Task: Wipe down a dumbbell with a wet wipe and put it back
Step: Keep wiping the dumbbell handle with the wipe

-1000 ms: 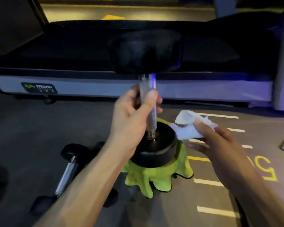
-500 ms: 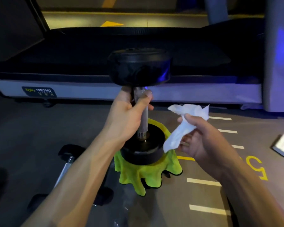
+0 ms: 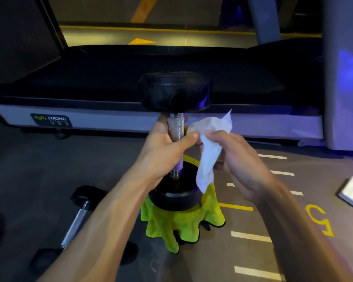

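White wet wipe (image 3: 209,151), pinched in right hand (image 3: 238,161), is nearing the upright dumbbell (image 3: 174,139) whose handle the left hand (image 3: 163,151) fingers are gripping; wiping the handle likely comes next.

Black round-headed dumbbell with knurled steel handle (image 3: 176,129) stands upright, lower head on a lime-green microfibre cloth (image 3: 183,222). Left hand (image 3: 167,147) grips the handle. Right hand (image 3: 236,159) pinches a crumpled white wet wipe (image 3: 209,151) just beside it.
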Tool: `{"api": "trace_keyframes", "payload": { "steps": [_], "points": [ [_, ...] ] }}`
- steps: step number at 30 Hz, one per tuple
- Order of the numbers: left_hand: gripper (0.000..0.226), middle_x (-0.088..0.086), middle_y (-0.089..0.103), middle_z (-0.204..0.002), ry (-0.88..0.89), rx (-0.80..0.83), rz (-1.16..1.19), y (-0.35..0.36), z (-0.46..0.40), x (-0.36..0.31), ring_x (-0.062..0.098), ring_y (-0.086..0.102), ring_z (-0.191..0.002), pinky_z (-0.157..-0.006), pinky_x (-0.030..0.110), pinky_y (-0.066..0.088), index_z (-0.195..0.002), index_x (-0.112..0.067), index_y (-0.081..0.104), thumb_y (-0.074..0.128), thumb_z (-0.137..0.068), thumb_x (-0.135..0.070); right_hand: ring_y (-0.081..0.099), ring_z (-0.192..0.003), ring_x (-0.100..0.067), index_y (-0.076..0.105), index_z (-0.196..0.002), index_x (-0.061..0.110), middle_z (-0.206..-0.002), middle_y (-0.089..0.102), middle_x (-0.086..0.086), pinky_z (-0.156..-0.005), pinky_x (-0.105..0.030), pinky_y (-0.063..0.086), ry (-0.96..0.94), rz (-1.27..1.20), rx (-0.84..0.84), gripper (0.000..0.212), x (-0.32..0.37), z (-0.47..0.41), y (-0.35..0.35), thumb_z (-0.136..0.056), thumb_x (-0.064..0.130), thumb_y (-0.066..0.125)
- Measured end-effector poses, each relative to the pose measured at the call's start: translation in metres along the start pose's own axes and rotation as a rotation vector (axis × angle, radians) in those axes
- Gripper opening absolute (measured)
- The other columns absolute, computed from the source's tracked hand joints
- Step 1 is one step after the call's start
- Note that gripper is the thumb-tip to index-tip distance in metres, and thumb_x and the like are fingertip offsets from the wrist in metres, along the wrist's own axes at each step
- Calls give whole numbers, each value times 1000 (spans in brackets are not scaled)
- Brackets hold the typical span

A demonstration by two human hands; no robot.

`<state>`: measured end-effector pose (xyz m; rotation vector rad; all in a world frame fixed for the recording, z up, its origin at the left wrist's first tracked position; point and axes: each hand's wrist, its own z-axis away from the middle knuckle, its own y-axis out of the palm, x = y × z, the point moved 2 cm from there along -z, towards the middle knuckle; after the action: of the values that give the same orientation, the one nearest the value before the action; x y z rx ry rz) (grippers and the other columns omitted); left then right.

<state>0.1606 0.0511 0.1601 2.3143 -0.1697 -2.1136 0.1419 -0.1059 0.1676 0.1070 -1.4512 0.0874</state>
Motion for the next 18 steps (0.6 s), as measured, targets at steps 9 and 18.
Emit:
{"api": "trace_keyframes", "payload": {
  "steps": [9, 18],
  "points": [
    [25, -14, 63, -73, -7, -15, -61, -3, -5, 2, 13, 61, -68, -71, 32, 51, -111, -24, 58, 69, -98, -5, 75, -93, -25, 71, -115, 8, -95, 76, -9, -103, -52, 52, -1, -327, -126, 39, -14, 0, -17, -94, 39, 61],
    [28, -1, 60, -78, -51, -6, -55, -3, -11, 0, 21, 55, -75, -74, 36, 49, -114, -17, 59, 61, -95, 3, 69, -79, -17, 68, -99, 13, -93, 75, -6, -69, -30, 56, -113, -296, -338, 12, -27, 8, -51, -93, 23, 69]
  ]
}}
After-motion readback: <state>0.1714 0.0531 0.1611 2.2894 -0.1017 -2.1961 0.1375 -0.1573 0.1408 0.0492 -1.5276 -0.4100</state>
